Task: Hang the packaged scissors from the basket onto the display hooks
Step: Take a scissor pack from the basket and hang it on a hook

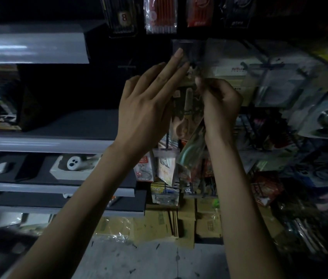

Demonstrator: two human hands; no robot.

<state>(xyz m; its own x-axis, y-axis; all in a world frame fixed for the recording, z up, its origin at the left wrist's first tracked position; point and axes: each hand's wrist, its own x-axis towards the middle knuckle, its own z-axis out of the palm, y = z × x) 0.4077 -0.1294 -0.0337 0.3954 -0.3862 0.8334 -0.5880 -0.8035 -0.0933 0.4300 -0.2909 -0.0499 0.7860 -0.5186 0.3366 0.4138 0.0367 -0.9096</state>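
A packaged pair of scissors (187,109) with beige handles hangs upright between my two hands in front of the dark display wall. My right hand (219,105) pinches the pack near its top edge, fingers curled. My left hand (149,103) lies against the pack's left side with straight fingers reaching up to its clear top flap (187,49). The hook itself is hidden in the dark behind the pack. A second pack with a green handle (191,154) hangs slanted just below my right wrist. The basket is out of view.
Grey shelves (44,143) run along the left, holding a white device (74,163). Hanging pen packs (160,15) are above, more hanging goods (279,87) crowd the right. Cardboard boxes (207,222) stand on the floor below.
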